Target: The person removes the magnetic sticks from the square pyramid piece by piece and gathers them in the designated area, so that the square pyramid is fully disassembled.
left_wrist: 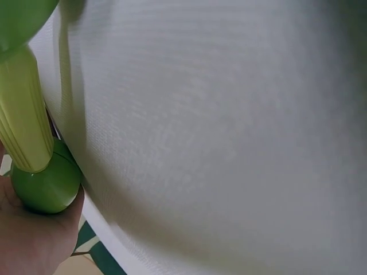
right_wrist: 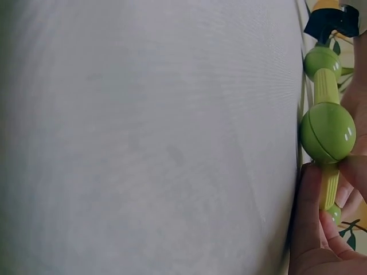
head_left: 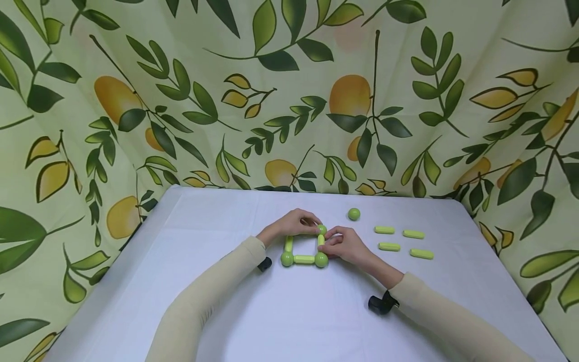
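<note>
From my end, the table (head_left: 289,311) wears a white covering, smooth in the head view, finely woven and softly shadowed up close in the wrist views. Patterned cloth (head_left: 312,80) hangs behind it and along both sides: pale ground, green leaves, orange fruit, slight folds towards the right. A frame (head_left: 304,259) of green balls and paler, ribbed rods lies about mid-table, its far left corner hidden from me behind a hand. My left hand (head_left: 299,222) grasps the far right ball (head_left: 321,229); my right hand (head_left: 346,244) pinches the right-side rod (head_left: 321,240) between thumb and fingers, just below that ball. Off to the right, four loose rods (head_left: 389,247) lie in two rough pairs; one loose ball (head_left: 354,214) sits farther back, near the table's far edge. Both sleeves (head_left: 203,296) are beige, a black camera (head_left: 382,303) at each wrist.
</note>
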`<state>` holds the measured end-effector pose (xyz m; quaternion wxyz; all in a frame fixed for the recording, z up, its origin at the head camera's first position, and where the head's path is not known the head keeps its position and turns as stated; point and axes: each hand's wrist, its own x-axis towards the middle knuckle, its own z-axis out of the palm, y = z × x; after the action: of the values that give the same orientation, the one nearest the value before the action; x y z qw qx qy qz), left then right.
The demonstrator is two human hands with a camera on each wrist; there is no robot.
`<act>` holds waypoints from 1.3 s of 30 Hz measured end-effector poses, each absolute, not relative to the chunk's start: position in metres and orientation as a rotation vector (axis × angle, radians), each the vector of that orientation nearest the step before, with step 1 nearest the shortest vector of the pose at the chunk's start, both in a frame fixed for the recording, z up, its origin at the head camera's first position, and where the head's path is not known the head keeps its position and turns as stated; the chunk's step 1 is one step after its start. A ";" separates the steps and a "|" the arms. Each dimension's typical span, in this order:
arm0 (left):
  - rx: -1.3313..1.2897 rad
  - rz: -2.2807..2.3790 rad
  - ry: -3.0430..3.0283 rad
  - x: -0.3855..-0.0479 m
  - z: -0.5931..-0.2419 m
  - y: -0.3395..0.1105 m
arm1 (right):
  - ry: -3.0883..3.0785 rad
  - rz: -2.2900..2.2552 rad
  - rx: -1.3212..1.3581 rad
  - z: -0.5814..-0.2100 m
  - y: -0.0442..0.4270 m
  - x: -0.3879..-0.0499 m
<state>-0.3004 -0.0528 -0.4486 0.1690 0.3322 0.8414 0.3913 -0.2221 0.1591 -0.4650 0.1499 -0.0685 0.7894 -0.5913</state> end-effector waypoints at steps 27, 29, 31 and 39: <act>0.932 1.113 2.382 -0.302 -0.450 -0.052 | 2.142 -1.764 -0.245 -0.465 0.164 -0.222; 0.939 1.111 2.383 -0.302 -0.450 -0.052 | 2.127 -1.782 -0.273 -0.466 0.165 -0.222; 0.941 1.111 2.384 -0.302 -0.450 -0.052 | 2.117 -1.790 -0.300 -0.467 0.166 -0.223; 0.947 1.107 2.383 -0.303 -0.451 -0.053 | 2.087 -1.813 -0.296 -0.466 0.172 -0.222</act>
<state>-0.3033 -0.0526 -0.4513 0.1733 0.3340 0.8402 0.3904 -0.2220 0.1722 -0.4663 0.1798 -0.1049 0.7383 -0.6415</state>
